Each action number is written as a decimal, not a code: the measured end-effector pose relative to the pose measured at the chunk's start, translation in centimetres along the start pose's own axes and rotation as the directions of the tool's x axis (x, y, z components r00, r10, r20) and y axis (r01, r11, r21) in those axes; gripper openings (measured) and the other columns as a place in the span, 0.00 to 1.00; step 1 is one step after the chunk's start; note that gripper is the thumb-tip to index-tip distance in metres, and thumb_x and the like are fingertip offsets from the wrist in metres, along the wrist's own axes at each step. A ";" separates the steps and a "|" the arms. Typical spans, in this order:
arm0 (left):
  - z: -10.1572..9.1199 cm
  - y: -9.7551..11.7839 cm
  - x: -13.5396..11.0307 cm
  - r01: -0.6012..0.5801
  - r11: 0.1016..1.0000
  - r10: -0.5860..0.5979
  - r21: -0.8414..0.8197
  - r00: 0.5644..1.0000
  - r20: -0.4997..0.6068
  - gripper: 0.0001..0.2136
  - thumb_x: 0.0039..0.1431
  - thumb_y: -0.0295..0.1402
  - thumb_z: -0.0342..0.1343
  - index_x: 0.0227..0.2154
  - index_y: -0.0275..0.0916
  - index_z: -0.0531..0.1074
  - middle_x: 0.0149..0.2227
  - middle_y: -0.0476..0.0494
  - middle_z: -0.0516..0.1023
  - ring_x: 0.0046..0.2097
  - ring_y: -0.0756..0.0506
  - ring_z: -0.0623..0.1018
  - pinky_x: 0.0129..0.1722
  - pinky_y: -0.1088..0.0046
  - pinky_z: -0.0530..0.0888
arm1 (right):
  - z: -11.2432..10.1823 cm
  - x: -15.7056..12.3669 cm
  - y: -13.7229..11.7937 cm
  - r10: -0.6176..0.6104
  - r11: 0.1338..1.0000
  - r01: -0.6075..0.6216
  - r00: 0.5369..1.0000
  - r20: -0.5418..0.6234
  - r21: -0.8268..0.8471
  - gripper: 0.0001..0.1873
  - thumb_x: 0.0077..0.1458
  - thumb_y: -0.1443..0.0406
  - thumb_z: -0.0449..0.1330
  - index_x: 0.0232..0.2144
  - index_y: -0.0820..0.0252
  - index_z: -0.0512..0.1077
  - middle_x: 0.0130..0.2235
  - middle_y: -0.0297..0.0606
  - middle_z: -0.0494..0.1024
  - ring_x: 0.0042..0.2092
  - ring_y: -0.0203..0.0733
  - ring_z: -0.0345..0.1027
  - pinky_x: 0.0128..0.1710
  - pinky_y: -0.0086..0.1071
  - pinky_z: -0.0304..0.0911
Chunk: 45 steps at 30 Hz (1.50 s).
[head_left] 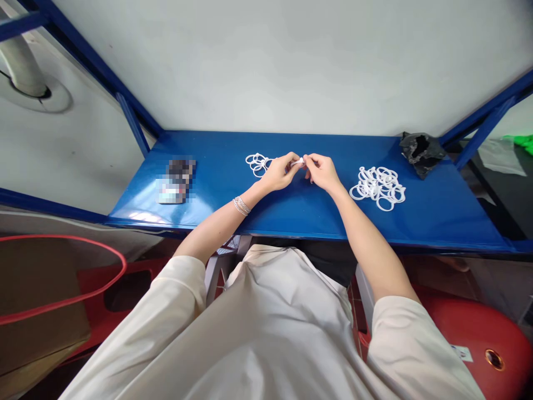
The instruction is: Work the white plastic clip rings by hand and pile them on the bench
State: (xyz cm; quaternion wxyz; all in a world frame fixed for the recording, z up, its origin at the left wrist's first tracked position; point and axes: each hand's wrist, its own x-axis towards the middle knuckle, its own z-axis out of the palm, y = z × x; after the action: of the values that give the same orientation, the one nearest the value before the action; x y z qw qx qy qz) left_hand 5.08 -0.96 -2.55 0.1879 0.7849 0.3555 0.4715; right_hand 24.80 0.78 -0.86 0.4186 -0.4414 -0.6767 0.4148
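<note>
Head view, left grip (280, 172), right grip (320, 172) clamped on white piece (298, 161), crumpled black bag (421, 154)

A black bag (421, 153) and blurred object (176, 181) lie on the blue table (437, 205).

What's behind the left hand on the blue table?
A small bunch of white rings; the left hand covers its right edge, so how far it extends there can't be seen.

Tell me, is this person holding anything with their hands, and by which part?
Yes: the left hand and right hand pinch a small white piece between their fingertips, one from each side. It's too small to tell its exact shape.
</note>
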 end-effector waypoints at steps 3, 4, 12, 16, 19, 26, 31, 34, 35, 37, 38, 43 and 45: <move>-0.2 0.2 0.0 0.054 0.998 -0.054 -0.024 0.998 0.012 0.14 0.78 0.46 0.55 0.41 0.41 0.73 0.34 0.44 0.82 0.32 0.48 0.76 0.37 0.69 0.72 | 0.1 -0.2 -0.7 0.023 0.998 -0.024 1.000 0.015 0.062 0.33 0.63 0.34 0.69 0.28 0.57 0.78 0.26 0.35 0.76 0.22 0.35 0.64 0.21 0.32 0.60; -0.2 0.3 0.0 0.072 0.997 -0.071 -0.035 0.997 0.027 0.15 0.78 0.48 0.54 0.41 0.41 0.73 0.34 0.45 0.81 0.32 0.48 0.76 0.37 0.69 0.71 | 0.2 -0.3 -1.0 0.038 0.994 -0.041 0.999 0.029 0.106 0.34 0.61 0.34 0.70 0.27 0.57 0.77 0.26 0.35 0.76 0.22 0.35 0.64 0.21 0.31 0.60; -0.6 0.7 0.1 0.221 0.947 -0.187 -0.234 0.969 0.161 0.17 0.75 0.48 0.57 0.34 0.42 0.68 0.29 0.48 0.76 0.29 0.49 0.72 0.32 0.70 0.68 | 0.1 -0.7 -1.7 0.117 0.931 -0.188 0.966 0.230 0.312 0.34 0.52 0.38 0.79 0.24 0.57 0.71 0.23 0.31 0.72 0.22 0.32 0.63 0.19 0.27 0.58; -1.0 1.0 0.3 0.327 0.869 -0.221 -0.371 0.928 0.300 0.14 0.70 0.42 0.57 0.30 0.41 0.67 0.28 0.48 0.75 0.28 0.50 0.71 0.31 0.70 0.69 | 0.0 -0.8 -1.5 0.106 0.926 -0.203 0.949 0.298 0.318 0.35 0.50 0.38 0.80 0.23 0.57 0.70 0.20 0.26 0.63 0.21 0.29 0.55 0.19 0.26 0.55; -1.1 1.1 0.4 0.355 0.845 -0.223 -0.401 0.914 0.339 0.13 0.68 0.40 0.56 0.29 0.41 0.67 0.29 0.47 0.74 0.28 0.49 0.71 0.30 0.69 0.69 | 0.0 -0.8 -1.6 0.113 0.919 -0.228 0.934 0.339 0.321 0.36 0.49 0.37 0.80 0.22 0.57 0.69 0.19 0.24 0.59 0.21 0.28 0.50 0.19 0.26 0.52; -1.2 1.2 0.4 0.359 0.845 -0.190 -0.396 0.894 0.406 0.22 0.72 0.50 0.55 0.24 0.43 0.65 0.24 0.48 0.65 0.25 0.48 0.64 0.27 0.64 0.66 | 0.1 -0.9 -1.6 0.109 0.931 -0.238 0.904 0.412 0.275 0.35 0.52 0.36 0.76 0.27 0.63 0.82 0.18 0.22 0.52 0.21 0.29 0.43 0.18 0.28 0.48; -1.3 1.8 0.6 0.394 0.817 -0.216 -0.421 0.886 0.410 0.23 0.67 0.48 0.57 0.20 0.44 0.61 0.21 0.49 0.61 0.25 0.49 0.59 0.27 0.64 0.63 | 0.5 -1.0 -1.9 0.112 0.926 -0.251 0.895 0.432 0.280 0.34 0.52 0.36 0.76 0.26 0.61 0.80 0.18 0.22 0.51 0.22 0.29 0.41 0.18 0.27 0.46; -1.2 1.9 0.7 0.383 0.795 -0.220 -0.471 0.905 0.365 0.25 0.64 0.48 0.57 0.17 0.44 0.55 0.19 0.50 0.56 0.24 0.51 0.55 0.26 0.66 0.60 | 0.9 -1.2 -2.3 0.103 0.902 -0.266 0.898 0.428 0.341 0.40 0.50 0.33 0.76 0.17 0.54 0.63 0.18 0.21 0.47 0.22 0.28 0.39 0.18 0.27 0.44; -1.1 1.9 0.7 0.384 0.785 -0.225 -0.487 0.908 0.352 0.26 0.64 0.48 0.57 0.17 0.44 0.53 0.18 0.50 0.55 0.24 0.51 0.54 0.25 0.67 0.59 | 1.0 -1.2 -2.4 0.098 0.894 -0.268 0.900 0.425 0.360 0.43 0.50 0.33 0.75 0.16 0.53 0.57 0.18 0.21 0.47 0.22 0.28 0.39 0.17 0.27 0.43; -1.0 1.8 0.7 0.395 0.762 -0.245 -0.513 0.909 0.336 0.26 0.63 0.47 0.57 0.16 0.44 0.52 0.18 0.51 0.54 0.23 0.52 0.53 0.24 0.69 0.57 | 1.2 -1.3 -2.6 0.090 0.882 -0.264 0.908 0.410 0.390 0.45 0.50 0.31 0.75 0.16 0.52 0.54 0.18 0.22 0.48 0.21 0.27 0.40 0.17 0.27 0.44; -1.0 1.7 0.7 0.403 0.752 -0.259 -0.522 0.908 0.329 0.25 0.63 0.47 0.57 0.17 0.44 0.54 0.18 0.51 0.54 0.22 0.52 0.53 0.23 0.70 0.56 | 1.3 -1.2 -2.6 0.092 0.880 -0.260 0.915 0.393 0.397 0.44 0.51 0.32 0.75 0.16 0.53 0.56 0.18 0.22 0.50 0.20 0.27 0.42 0.17 0.27 0.47; -1.6 1.2 0.9 0.459 0.695 -0.379 -0.554 0.888 0.261 0.22 0.68 0.52 0.54 0.22 0.44 0.62 0.22 0.51 0.60 0.22 0.51 0.61 0.22 0.70 0.64 | 0.6 -0.6 -2.2 0.184 0.907 -0.225 0.972 0.144 0.357 0.27 0.59 0.42 0.76 0.31 0.59 0.78 0.33 0.38 0.81 0.26 0.33 0.72 0.20 0.26 0.64; -1.9 1.0 1.0 0.473 0.684 -0.417 -0.555 0.878 0.235 0.22 0.69 0.53 0.54 0.25 0.44 0.63 0.24 0.50 0.64 0.23 0.51 0.65 0.23 0.69 0.68 | 0.1 -0.4 -1.9 0.207 0.921 -0.216 0.976 0.063 0.324 0.19 0.61 0.50 0.77 0.37 0.58 0.81 0.40 0.39 0.85 0.28 0.34 0.77 0.21 0.25 0.66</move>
State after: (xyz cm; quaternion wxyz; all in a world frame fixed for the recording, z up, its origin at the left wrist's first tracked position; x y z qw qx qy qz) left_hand 4.12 -0.92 -0.40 0.5496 0.5950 0.3596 0.4634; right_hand 24.32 -0.11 0.82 0.4297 -0.4298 -0.5521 0.5708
